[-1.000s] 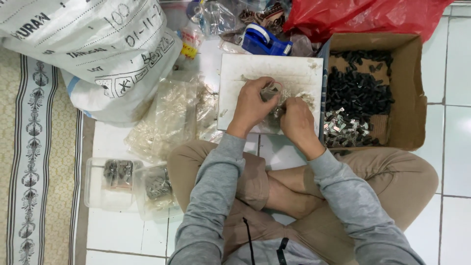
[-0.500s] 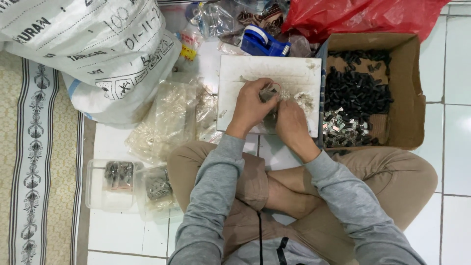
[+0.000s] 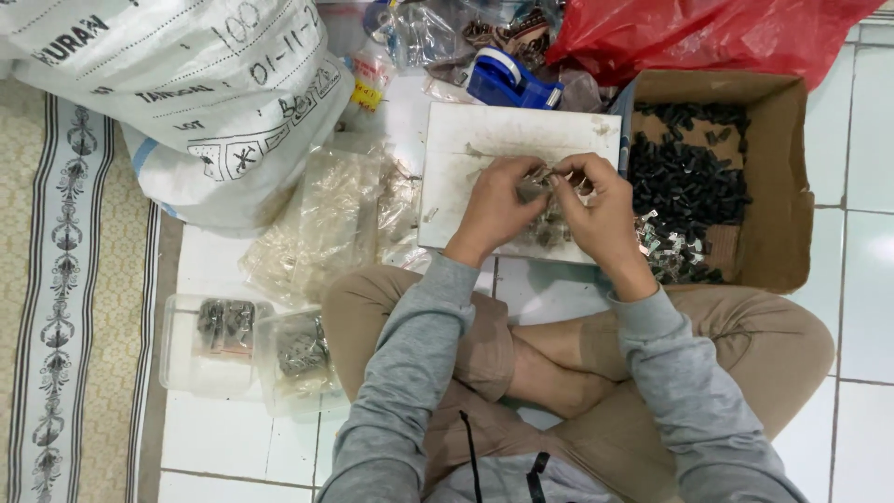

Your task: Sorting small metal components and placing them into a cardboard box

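Left hand (image 3: 495, 203) and right hand (image 3: 601, 205) meeting over scuffed white square board (image 3: 466, 140), both grips pinched on a small silvery metal part (image 3: 538, 179) held between fingertips. Brown cardboard box (image 3: 778, 168) of black and silver pieces just right. Blue tape dispenser (image 3: 507, 79) behind board. Clear plastic bags (image 3: 321, 224) left; big white woven sack (image 3: 177, 84) beyond.

Even, soft indoor light falls from above, bright enough to show every surface clearly. Shadows are faint and short, gathering only under the white sack (image 3: 177, 102) and inside the cardboard box (image 3: 745, 177). The red plastic bag (image 3: 708, 33) and the clear bags (image 3: 326, 224) carry small glossy highlights. Focus is fairly sharp across the frame; fine detail between the fingertips is slightly smeared. The floor tiles (image 3: 866, 168) show mild glare.
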